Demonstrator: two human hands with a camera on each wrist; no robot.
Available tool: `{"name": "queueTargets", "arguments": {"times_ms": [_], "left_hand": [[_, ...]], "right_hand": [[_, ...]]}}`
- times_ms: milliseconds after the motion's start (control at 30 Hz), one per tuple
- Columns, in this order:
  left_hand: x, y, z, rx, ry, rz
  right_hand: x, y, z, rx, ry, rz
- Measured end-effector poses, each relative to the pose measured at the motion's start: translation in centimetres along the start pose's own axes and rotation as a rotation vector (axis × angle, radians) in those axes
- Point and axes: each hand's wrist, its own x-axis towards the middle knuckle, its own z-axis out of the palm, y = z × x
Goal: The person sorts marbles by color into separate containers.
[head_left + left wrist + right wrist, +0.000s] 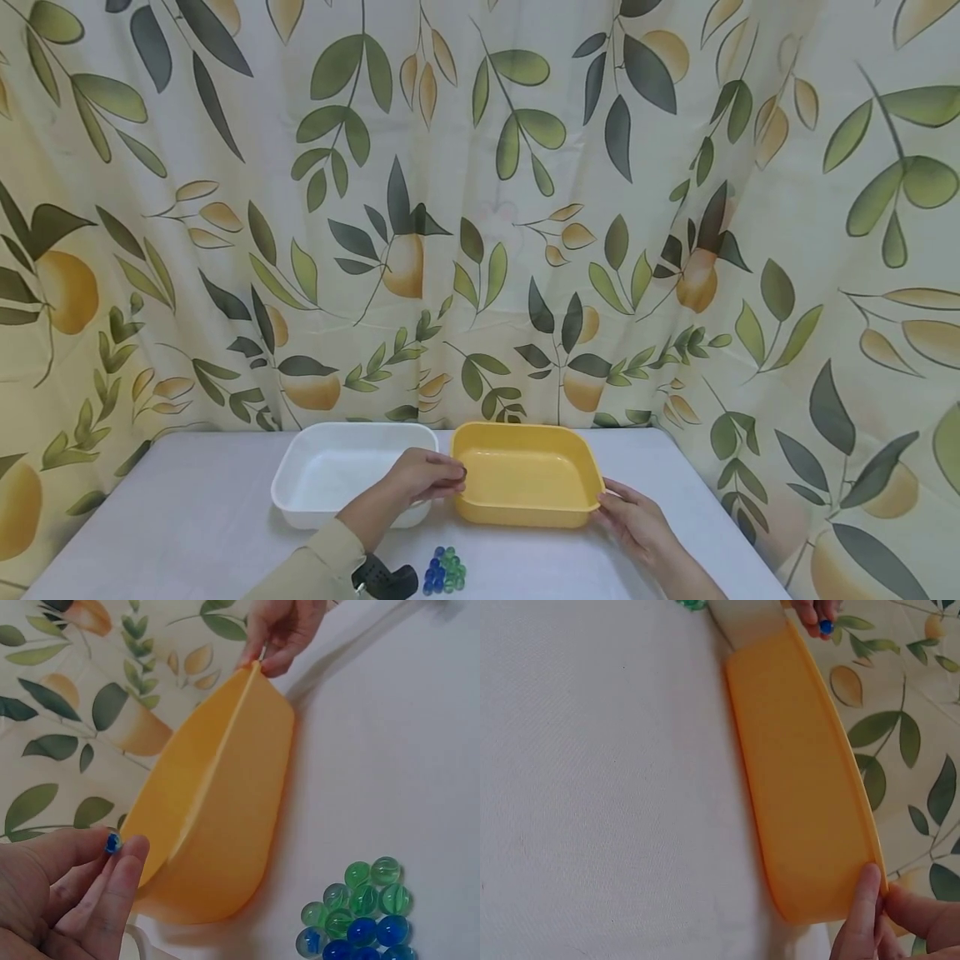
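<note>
Between thumb and fingertips my left hand (423, 477) pinches a blue marble (113, 843), held at the left rim of the yellow tub (525, 517). My right hand (636, 518) grips the tub's right rim, thumb on one side and fingers on the other, as the right wrist view shows. The tub stands on the table, and no marbles show on the visible part of its floor. A group of green and blue glass marbles (445, 571) lies in front of the tubs, near my left forearm.
Left of the yellow tub stands a white tub (300, 508), partly behind my left hand and forearm. A white cloth covers the table (202, 500). Behind the table hangs a leaf-and-fruit patterned curtain (480, 250). A black strap (386, 577) is on my left wrist.
</note>
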Motion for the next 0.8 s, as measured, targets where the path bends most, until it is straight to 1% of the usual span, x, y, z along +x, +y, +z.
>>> {"name": "queueTargets", "arguments": {"times_ms": [133,300,467,533,800], "left_hand": [[0.6,-0.1,0.1,0.026,0.025,-0.011],[1.2,-0.1,0.1,0.012,0.05,-0.005],[1.5,0.3,0.2,0.033,0.076,-0.018],[1.5,0.6,0.2,0.048,0.088,-0.023],[2.0,1.1,0.4,-0.009,0.125,-0.011]], "right_hand": [[0.0,-0.1,-0.1,-0.032,0.002,-0.007],[0.1,-0.3,-0.1,-0.059,0.003,-0.01],[0.3,-0.4,-0.1,-0.079,0.021,-0.008],[0.2,-0.5,0.0,-0.086,0.015,-0.012],[0.1,-0.9,0.2,-0.088,0.032,-0.003]]}}
